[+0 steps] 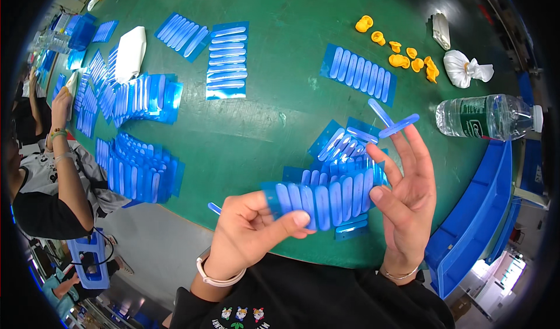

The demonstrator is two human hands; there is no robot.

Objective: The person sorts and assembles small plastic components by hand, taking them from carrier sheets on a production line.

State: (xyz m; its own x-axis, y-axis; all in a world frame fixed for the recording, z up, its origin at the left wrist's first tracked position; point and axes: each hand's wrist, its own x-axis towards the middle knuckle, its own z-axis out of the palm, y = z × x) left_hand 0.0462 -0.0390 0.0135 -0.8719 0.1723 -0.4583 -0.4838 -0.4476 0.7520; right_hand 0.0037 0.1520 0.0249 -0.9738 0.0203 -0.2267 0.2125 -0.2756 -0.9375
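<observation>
Jointly held: a blue strip sheet [336, 201]

Its left end is pinched by the left hand [245, 230], its right end by the right hand [411, 192], whose fingertips are crossed by a loose strip [400, 125]. From the sheet, stacked sheets [137, 174] are seen on the desk [262, 131] at nine o'clock, yellow pieces [399, 61] at one, a bottle [496, 117] at two.

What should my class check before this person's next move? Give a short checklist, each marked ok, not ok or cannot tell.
1. Left hand holding the blue sheet: ok.
2. Right hand gripping the sheet: cannot tell; it is at the right edge.
3. Right hand free of loose blue strips: not ok; two cross there.
4. Sheet pile neatly aligned: not ok; overlapping at angles.
5. Bottle apart from both hands: ok.
</observation>
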